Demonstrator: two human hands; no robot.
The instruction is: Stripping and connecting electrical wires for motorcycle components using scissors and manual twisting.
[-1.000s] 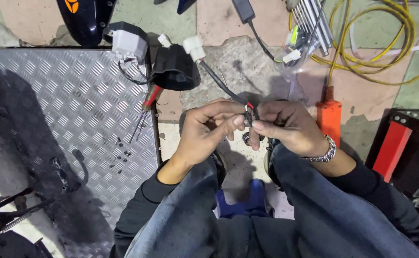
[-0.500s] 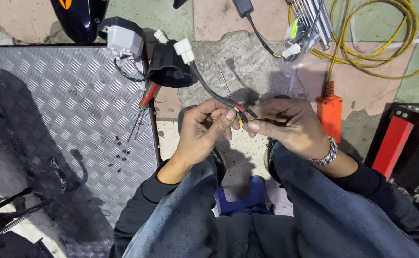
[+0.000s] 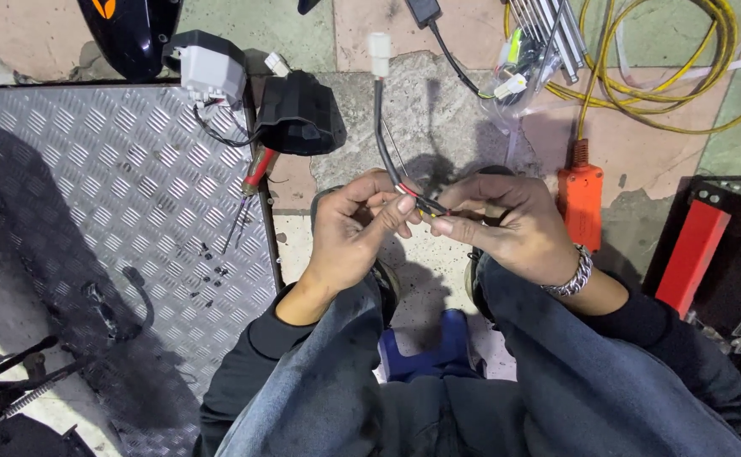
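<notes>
My left hand (image 3: 354,228) and my right hand (image 3: 506,224) meet in front of me and pinch the same black cable (image 3: 382,135). The cable runs up from my fingers to a white plug (image 3: 379,44) at its far end. Red and yellow wire ends (image 3: 417,201) show between my fingertips. My right wrist wears a metal bracelet (image 3: 572,275). Both arms rest over my knees in blue jeans.
A ribbed metal plate (image 3: 100,211) lies at left with small screws (image 3: 210,258) and a red-handled screwdriver (image 3: 248,190). Beyond it sit a grey box (image 3: 210,68) and a black casing (image 3: 299,114). An orange tool (image 3: 582,203), yellow cord (image 3: 658,76) and red bar (image 3: 692,254) lie at right.
The cable has swung up and straightened, its white plug now pointing away from me. My fingers have shifted along the wire ends, with both hands still together.
</notes>
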